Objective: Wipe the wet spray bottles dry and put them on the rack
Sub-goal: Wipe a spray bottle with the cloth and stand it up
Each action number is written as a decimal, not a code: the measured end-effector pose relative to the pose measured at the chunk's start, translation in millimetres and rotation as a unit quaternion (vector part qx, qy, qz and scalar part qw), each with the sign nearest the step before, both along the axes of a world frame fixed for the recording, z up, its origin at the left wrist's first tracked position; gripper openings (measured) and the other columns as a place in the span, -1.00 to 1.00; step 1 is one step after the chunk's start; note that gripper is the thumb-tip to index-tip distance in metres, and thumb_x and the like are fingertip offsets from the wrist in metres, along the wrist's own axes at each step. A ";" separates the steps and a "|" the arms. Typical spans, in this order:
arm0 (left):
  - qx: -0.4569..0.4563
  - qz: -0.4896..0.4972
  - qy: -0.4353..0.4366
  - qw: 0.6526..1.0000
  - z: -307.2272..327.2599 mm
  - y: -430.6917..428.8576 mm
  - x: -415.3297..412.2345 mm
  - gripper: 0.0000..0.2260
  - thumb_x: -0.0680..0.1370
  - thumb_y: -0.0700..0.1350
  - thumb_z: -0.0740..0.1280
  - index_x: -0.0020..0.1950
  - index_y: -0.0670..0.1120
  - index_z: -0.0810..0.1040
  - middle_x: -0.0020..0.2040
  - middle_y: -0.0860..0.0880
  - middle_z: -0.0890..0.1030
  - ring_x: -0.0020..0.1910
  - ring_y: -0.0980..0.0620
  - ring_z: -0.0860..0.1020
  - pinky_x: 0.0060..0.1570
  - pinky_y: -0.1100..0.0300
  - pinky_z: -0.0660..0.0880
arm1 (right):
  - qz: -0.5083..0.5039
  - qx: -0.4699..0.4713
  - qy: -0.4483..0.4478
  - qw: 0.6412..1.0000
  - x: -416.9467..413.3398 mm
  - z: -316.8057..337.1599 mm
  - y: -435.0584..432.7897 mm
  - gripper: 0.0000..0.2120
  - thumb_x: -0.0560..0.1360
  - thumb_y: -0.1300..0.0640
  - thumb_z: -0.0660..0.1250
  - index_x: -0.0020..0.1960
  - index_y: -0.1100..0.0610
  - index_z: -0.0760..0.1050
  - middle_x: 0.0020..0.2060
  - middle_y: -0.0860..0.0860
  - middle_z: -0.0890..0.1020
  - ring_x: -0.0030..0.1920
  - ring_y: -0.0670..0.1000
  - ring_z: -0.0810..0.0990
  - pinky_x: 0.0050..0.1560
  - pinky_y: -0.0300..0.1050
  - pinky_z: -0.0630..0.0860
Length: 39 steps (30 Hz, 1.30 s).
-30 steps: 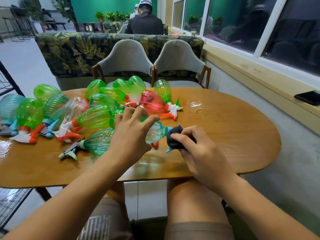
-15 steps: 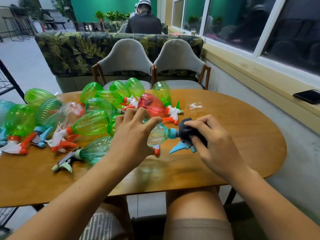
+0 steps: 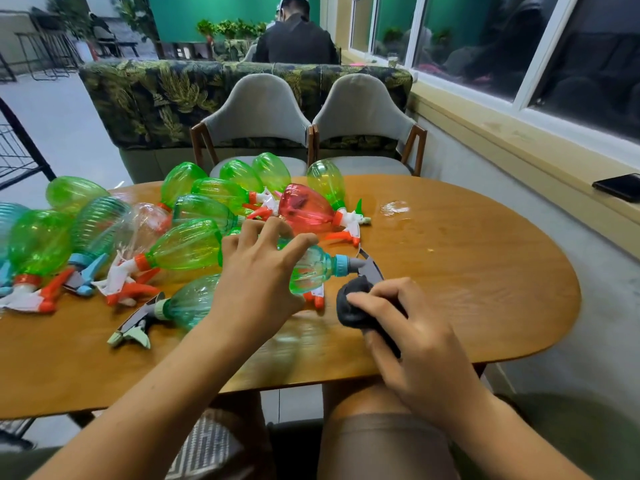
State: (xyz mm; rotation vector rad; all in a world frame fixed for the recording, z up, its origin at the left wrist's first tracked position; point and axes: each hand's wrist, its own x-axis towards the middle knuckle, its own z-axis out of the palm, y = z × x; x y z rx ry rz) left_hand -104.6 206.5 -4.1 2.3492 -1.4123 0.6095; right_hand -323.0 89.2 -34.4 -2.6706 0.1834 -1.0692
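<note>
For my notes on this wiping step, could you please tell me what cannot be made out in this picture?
- Head view: body of the held spray bottle is largely covered by the left hand.
- Black cloth is half hidden in the right hand.
- Rack is cut off by the left edge.
- Blue bottle at the far left is cropped and blurred.

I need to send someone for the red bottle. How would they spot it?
On the oval wooden table, look at the heap of spray bottles at its far left side. The red bottle lies at the heap's right end, the only red one among green bottles.
</note>
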 end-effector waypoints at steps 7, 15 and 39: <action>-0.004 0.008 0.008 1.000 3.0 11.4 -1.9 -0.18 0.19 0.19 0.69 0.43 0.18 0.54 0.30 -0.01 0.50 0.29 -0.18 0.40 0.09 -0.08 0.31 | 0.002 0.016 -0.086 0.996 -0.7 11.0 0.2 -0.64 0.55 0.34 0.42 0.34 0.24 0.61 0.16 0.12 0.54 0.18 0.11 0.58 0.18 0.03 0.56; -0.014 0.015 0.008 1.000 3.2 34.8 0.3 -0.22 0.21 0.08 0.67 0.42 0.16 0.56 0.30 0.00 0.50 0.32 -0.20 0.41 0.12 -0.08 0.26 | 0.018 -0.026 -0.093 0.995 18.2 -4.4 -7.1 -0.65 0.53 0.37 0.43 0.31 0.28 0.63 0.13 0.18 0.56 0.13 0.18 0.60 0.16 0.08 0.56; -0.065 -0.063 0.153 0.984 -30.1 76.2 -24.3 -0.31 0.34 0.23 0.51 0.45 0.24 0.41 0.29 0.15 0.40 0.08 -0.02 0.55 0.00 0.04 0.53 | -0.088 0.364 -0.145 0.916 41.5 -37.4 -14.4 -0.73 0.67 0.14 0.33 0.26 -0.20 0.54 0.11 -0.07 0.66 0.10 0.05 0.65 0.11 0.25 0.61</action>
